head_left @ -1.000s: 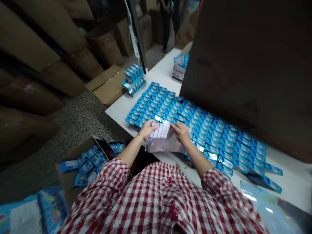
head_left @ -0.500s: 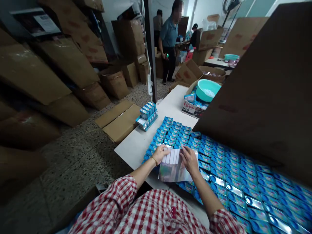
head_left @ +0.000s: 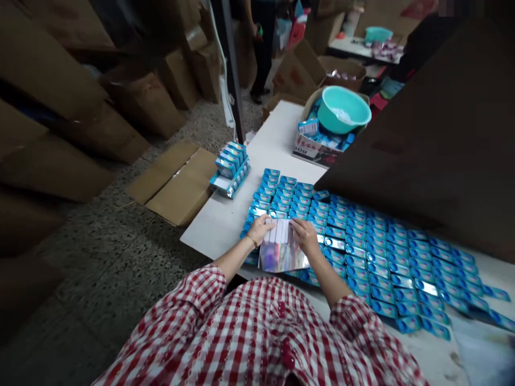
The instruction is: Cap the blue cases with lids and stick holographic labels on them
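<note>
My left hand point(head_left: 258, 230) grips the upper left corner of a shiny silver sheet point(head_left: 281, 258) that carries a row of white strips point(head_left: 279, 232), perhaps stickers. At the upper right of the sheet, the bent fingers of my right hand point(head_left: 304, 236) close on its edge beside the strips. Beneath and around the sheet, rows of small blue boxes or tins point(head_left: 356, 252) lie packed across the white table point(head_left: 207, 225). The fingertips are too small to show whether a single strip is lifted.
Blue boxes stand in a display tray point(head_left: 231, 170) near the table's left edge. A turquoise basin point(head_left: 344, 110) rests in a carton point(head_left: 311, 147) farther back. A large cardboard panel point(head_left: 434, 134) rises on the right. A flattened carton point(head_left: 177, 185) lies left; a person point(head_left: 263, 48) stands beyond the post.
The view has tilted downward, so more of the blue rows and table front shows. The right hand's fingers have drawn in to the sheet's upper edge. Both hands stay on the sheet.
</note>
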Motion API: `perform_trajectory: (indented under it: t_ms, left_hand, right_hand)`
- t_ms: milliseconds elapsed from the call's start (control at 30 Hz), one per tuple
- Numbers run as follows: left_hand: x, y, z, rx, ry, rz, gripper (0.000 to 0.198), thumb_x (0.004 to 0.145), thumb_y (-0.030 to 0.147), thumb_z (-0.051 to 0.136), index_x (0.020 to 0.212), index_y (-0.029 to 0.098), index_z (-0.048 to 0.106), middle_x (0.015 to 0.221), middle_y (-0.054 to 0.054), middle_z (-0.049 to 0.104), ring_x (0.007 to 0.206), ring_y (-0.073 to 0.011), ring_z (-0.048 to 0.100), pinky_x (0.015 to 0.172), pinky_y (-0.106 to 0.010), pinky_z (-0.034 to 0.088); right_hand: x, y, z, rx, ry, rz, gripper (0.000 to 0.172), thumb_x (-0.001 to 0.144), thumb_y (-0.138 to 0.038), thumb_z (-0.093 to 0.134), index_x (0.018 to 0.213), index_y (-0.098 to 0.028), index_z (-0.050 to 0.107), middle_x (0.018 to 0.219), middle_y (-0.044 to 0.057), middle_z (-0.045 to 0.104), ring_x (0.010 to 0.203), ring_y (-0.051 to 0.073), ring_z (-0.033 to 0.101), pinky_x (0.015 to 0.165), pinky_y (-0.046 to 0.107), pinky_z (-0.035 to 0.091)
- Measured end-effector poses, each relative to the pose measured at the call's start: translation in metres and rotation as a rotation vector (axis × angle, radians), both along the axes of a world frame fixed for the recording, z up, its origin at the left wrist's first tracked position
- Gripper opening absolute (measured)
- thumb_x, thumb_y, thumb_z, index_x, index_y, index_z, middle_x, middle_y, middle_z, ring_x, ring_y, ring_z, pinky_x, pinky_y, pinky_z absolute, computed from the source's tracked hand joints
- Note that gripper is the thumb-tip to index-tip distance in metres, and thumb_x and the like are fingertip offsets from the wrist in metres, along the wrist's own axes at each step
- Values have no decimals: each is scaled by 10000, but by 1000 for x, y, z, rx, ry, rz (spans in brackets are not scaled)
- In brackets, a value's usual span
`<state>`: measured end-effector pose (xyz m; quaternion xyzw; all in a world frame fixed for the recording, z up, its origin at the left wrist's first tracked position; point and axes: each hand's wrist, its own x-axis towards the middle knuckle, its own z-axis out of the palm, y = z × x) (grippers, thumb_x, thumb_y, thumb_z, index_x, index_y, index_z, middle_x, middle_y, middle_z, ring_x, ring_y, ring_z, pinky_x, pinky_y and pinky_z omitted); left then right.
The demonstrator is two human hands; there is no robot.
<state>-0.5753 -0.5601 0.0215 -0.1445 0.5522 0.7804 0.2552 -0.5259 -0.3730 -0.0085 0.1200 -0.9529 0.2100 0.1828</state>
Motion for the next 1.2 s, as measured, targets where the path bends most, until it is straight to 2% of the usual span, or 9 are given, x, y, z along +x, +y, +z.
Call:
perform_trajectory:
  t_ms: [133,233,367,467,533,600,700,933,1200]
  left_hand:
    - [-8,-1,-12,-77,-1,26,370,469,248,754,715,182,486,560,67,529,500,-88,475,515,-207,379]
    - [-16,-7,-24,-299,103,27,239,526,206,718,683,179,540,558,51,518,563,-116,504,568,-218,389]
    - [-28,-21,-32,-591,352,-16,128,574,133,685,658,202,617,711,-18,607,823,-187,574,760,-259,414]
    - [-40,-25,-24,-585,460,38,246,595,179,708,835,218,672,1033,-68,636,1092,-228,510,912,-288,373]
    - [-52,-22,-14,-455,380,80,295,675,335,680,939,205,669,1136,-83,613,1137,-232,490,915,-298,377]
    - [-67,-16,-3,-278,202,70,412,754,517,569,975,183,662,1110,-93,633,1070,-224,539,842,-301,411]
    - [-92,-10,6,-123,32,49,545,703,640,561,923,154,668,987,-99,674,917,-195,593,706,-260,419]
    - [-143,-13,-4,-217,39,126,344,514,392,802,685,139,642,634,-6,633,596,-89,528,557,-206,365]
    - [-193,-17,-19,23,-100,191,362,631,455,723,679,130,571,682,-29,623,580,-65,532,515,-185,352]
  right_hand:
    - [-2,-1,12,-48,-121,-15,274,918,-276,415,963,-217,679,1088,83,660,969,211,584,835,368,443]
    - [-3,3,36,-151,-241,15,247,891,-286,446,853,-203,676,1022,90,661,938,218,575,830,375,436]
    - [-20,15,77,-484,-395,45,185,813,-311,534,716,-198,645,833,56,650,826,190,577,763,339,447]
    - [-52,18,92,-832,-489,-139,171,724,-353,627,679,-188,637,696,16,616,683,151,553,645,291,428]
    - [-78,13,90,-1061,-550,-273,218,647,-387,689,668,-176,638,618,-6,585,605,126,528,587,266,403]
    - [-102,2,80,-1233,-595,-339,275,567,-409,734,652,-168,633,577,-21,566,567,110,519,557,248,386]
    - [-129,-15,62,-1368,-635,-361,331,494,-422,766,645,-164,625,587,-23,573,552,100,522,524,230,370]
    - [-173,-46,33,-1481,-635,-448,355,443,-410,796,653,-164,649,585,-26,576,532,81,487,461,206,317]
    - [-217,-62,12,-1378,-535,-435,321,532,-447,742,658,-167,648,598,-13,594,588,113,519,526,233,359]
